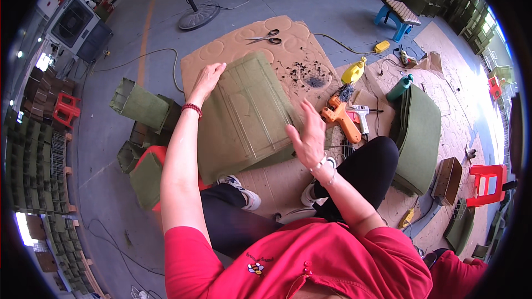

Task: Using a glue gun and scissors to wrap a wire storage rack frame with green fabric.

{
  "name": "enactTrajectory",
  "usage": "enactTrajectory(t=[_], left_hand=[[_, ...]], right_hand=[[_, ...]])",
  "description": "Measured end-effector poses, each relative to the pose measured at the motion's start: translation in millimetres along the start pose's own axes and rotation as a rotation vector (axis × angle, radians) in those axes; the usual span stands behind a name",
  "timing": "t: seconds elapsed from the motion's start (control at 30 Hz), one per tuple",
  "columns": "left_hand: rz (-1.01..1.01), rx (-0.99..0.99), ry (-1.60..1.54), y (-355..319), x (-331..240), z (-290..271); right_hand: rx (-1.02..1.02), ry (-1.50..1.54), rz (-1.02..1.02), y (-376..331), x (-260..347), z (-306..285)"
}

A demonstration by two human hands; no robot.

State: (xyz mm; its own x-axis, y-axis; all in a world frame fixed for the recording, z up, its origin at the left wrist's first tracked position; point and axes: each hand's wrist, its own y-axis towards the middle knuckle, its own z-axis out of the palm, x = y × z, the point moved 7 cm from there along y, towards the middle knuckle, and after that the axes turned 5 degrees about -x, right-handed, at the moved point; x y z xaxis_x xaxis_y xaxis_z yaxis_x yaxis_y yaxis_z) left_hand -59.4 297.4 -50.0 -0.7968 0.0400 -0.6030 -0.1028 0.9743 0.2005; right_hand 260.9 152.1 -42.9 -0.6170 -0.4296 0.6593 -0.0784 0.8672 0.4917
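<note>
A large green felt-like panel (249,116) with long straight ridges lies at a slant in front of me, over cardboard and more green material. My left hand (206,82) is at its far left corner, fingers closed over the edge. Beside the panel's right edge is my right hand (310,137), fingers stretched apart and thumb near the surface; it holds nothing. Past the right hand lie an orange glue gun (343,117) and a white glue gun (361,116). Black-handled scissors (271,37) rest on the cardboard (221,47) beyond the panel.
Dark scraps (310,75) and a yellow bottle (354,71) lie ahead to the right. Stacked green panels (418,138) stand at the right, a green box (141,105) at the left. Farther off are a blue stool (398,19), a fan base (198,17) and cables across the floor.
</note>
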Motion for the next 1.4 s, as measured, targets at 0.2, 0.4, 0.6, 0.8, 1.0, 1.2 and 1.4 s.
enactTrajectory(t=[0.2,0.4,0.6,0.8,1.0,1.2,1.4], left_hand=[[0.004,-0.061,-0.152,-3,15,-6],[-0.041,-0.212,-0.17,-28,31,-29],[-0.324,-0.466,-0.416,-125,61,-36],[-0.379,-0.428,-0.601,-151,54,-41],[-0.401,-0.297,-0.782,-145,33,-30],[-0.373,-0.31,-0.853,-154,28,-17],[-0.376,-0.325,-0.857,-171,29,-23]], right_hand=[[0.265,0.927,0.64,-85,-24,36],[0.236,0.975,0.52,-17,-17,62],[0.381,1.122,0.685,58,-75,67],[0.176,1.009,0.648,15,-49,42],[0.045,0.808,0.411,-27,-38,50],[0.174,0.626,0.37,0,-71,50],[0.082,0.795,0.381,-17,-62,44]])
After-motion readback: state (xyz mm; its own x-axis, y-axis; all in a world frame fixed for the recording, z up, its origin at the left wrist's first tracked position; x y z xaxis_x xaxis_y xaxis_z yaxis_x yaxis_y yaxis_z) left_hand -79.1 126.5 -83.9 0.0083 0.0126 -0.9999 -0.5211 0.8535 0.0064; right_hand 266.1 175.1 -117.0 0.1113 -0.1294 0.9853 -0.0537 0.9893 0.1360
